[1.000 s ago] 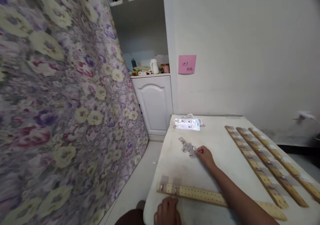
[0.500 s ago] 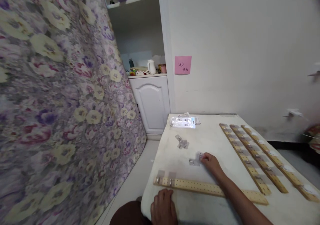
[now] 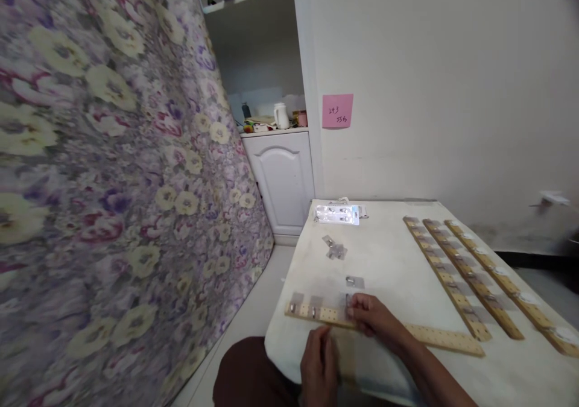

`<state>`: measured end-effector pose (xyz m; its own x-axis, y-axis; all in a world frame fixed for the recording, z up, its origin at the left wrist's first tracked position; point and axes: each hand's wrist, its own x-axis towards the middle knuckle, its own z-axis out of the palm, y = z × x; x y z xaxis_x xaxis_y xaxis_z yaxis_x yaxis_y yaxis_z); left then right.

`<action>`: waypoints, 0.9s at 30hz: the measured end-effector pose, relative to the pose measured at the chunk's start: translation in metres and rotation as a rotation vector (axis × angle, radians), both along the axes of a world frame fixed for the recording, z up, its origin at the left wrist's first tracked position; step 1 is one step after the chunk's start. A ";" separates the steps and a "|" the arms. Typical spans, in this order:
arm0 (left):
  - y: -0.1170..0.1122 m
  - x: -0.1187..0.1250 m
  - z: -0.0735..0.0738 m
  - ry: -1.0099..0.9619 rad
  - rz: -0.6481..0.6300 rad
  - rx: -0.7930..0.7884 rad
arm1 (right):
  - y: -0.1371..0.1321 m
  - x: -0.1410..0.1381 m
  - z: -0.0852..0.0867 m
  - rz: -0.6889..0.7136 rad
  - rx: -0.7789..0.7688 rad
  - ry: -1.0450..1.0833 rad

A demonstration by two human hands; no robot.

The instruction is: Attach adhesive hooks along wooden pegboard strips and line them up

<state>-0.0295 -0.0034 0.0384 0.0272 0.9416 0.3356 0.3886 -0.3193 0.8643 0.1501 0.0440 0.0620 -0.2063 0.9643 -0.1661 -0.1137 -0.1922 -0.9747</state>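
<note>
My right hand point(image 3: 368, 313) pinches a clear adhesive hook point(image 3: 347, 300), a small transparent square with a metal hook, just above the perforated wooden strip point(image 3: 443, 338). The hand and forearm hide part of that strip. Two clear hooks stand at its left end, one at the very end point(image 3: 294, 306) and another point(image 3: 314, 309) beside it. My left hand point(image 3: 319, 365) is closed, fingers curled, in front of the strip; no object shows in it. Behind my right hand lies a single loose hook point(image 3: 355, 281). Farther back is a small pile of clear hooks point(image 3: 335, 250).
Three wooden strips with clear hooks, the nearest of them point(image 3: 446, 277), lie along the right side of the white table point(image 3: 384, 244). Packaged hooks point(image 3: 337, 214) rest at the back left. A floral curtain point(image 3: 136, 214) hangs left, and a white cabinet point(image 3: 283, 184) stands behind.
My right hand has lifted one hook from beside the other loose one and brought it toward me, over the strip. My left hand has shifted right along the strip. The view has turned slightly.
</note>
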 end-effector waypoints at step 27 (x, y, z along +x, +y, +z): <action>0.008 0.019 -0.024 -0.658 0.014 -0.430 | -0.012 -0.013 -0.017 -0.053 0.196 -0.365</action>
<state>-0.0102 0.0045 0.0139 -0.0639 0.9913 -0.1152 -0.2444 0.0964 0.9649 0.1370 0.0322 0.0453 -0.1175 0.9926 -0.0309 0.2411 -0.0017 -0.9705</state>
